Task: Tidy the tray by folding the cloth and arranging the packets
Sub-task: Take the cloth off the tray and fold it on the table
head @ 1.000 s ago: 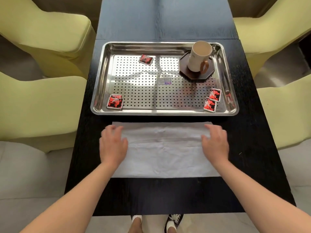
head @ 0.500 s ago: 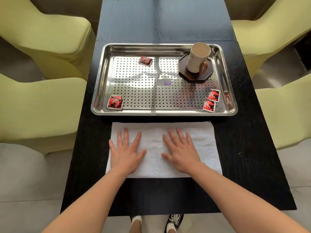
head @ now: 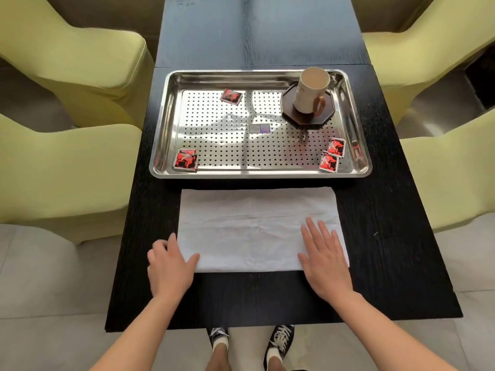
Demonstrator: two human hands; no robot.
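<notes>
A white cloth [head: 254, 228], folded to a wide rectangle, lies flat on the black table just in front of the steel tray [head: 164, 124]. My left hand [head: 168, 266] covers its near-left corner, thumb on top and fingers curled at the edge. My right hand [head: 324, 261] rests flat with spread fingers on its near-right part. Red packets lie scattered in the tray: one at the back [head: 231, 96], a stacked pair front left [head: 185, 162], and two front right [head: 336, 147] [head: 329, 163].
A cream mug [head: 310, 91] stands on a dark octagonal coaster [head: 290, 113] in the tray's back right corner. Yellow-green chairs [head: 67, 162] [head: 450, 162] flank the narrow black table [head: 388, 250] on both sides. My shoes show below the table's near edge.
Both hands slid apart from the middle of the cloth to its near corners. The left hand's fingers have curled at the corner; the right stays flat.
</notes>
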